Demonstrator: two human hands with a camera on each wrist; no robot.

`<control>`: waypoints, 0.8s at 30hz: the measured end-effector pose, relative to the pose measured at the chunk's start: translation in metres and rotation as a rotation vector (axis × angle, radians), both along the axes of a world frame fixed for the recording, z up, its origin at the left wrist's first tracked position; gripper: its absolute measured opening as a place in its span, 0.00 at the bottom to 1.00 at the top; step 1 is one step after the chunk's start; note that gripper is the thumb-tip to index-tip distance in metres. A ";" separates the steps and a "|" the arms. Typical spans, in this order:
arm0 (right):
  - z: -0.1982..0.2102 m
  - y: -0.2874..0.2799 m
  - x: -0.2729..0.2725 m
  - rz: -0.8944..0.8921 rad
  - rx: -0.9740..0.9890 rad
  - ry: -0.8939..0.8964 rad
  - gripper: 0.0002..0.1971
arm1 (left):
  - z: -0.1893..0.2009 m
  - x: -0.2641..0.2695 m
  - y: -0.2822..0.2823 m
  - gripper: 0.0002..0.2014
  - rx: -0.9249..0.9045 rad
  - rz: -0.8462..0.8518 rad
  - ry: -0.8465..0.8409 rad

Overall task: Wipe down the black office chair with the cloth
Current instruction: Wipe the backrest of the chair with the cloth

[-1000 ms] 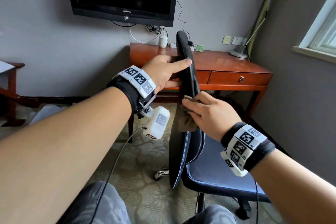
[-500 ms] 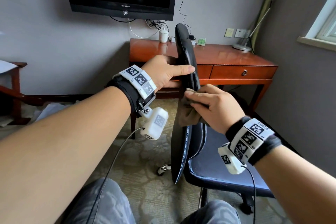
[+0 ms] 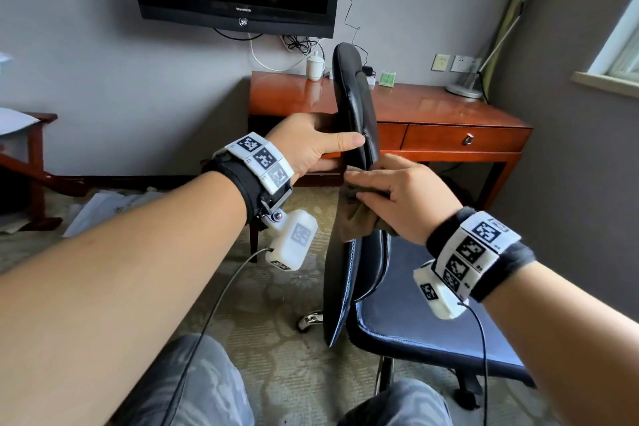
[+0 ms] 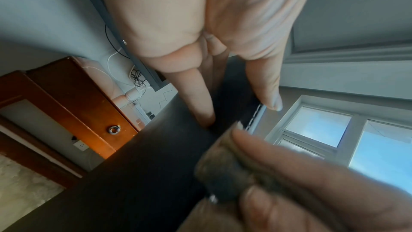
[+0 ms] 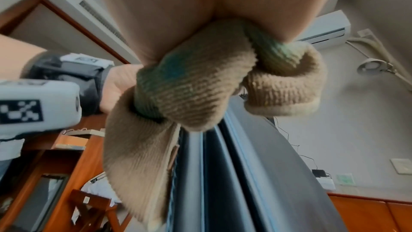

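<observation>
The right hand (image 3: 404, 197) curls its fingers around a bunched tan ribbed cloth (image 5: 189, 87), pressing it to the edge of the black leather office chair's backrest (image 3: 356, 107). Just above, the left hand (image 3: 311, 145) clamps that edge between thumb and fingers, steadying it. The edge wipe seems underway; next the cloth likely must slide along it under steady pressure

Black office chair (image 3: 352, 114) seen edge-on, backrest upright — bunched tan cloth (image 3: 359, 218) pressed against its edge.
</observation>
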State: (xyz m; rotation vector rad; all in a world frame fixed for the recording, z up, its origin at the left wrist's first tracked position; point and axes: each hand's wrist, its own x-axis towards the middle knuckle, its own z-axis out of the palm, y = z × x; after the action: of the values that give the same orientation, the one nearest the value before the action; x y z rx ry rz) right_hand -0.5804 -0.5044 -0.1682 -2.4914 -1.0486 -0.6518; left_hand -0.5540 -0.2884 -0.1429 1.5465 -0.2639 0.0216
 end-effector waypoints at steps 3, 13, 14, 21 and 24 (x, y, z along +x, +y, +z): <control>-0.020 -0.008 0.000 -0.022 -0.011 0.065 0.18 | -0.001 0.000 0.000 0.22 -0.026 -0.004 0.019; 0.000 -0.005 -0.013 -0.021 -0.095 0.084 0.19 | -0.005 -0.006 -0.005 0.17 -0.059 0.025 0.024; 0.003 -0.004 -0.012 -0.024 -0.129 0.075 0.19 | -0.005 -0.006 -0.006 0.17 -0.052 0.026 0.021; -0.005 0.002 -0.002 -0.057 -0.071 0.020 0.19 | -0.012 -0.004 -0.003 0.27 0.061 0.050 -0.028; -0.028 -0.001 0.000 -0.071 -0.072 0.072 0.19 | -0.026 -0.001 -0.002 0.33 0.136 0.052 -0.037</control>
State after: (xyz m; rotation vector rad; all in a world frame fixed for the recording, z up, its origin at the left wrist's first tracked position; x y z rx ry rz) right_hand -0.5805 -0.5057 -0.1964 -2.6039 -0.9781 -0.5493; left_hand -0.5553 -0.2902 -0.1692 1.6889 -0.2583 0.0742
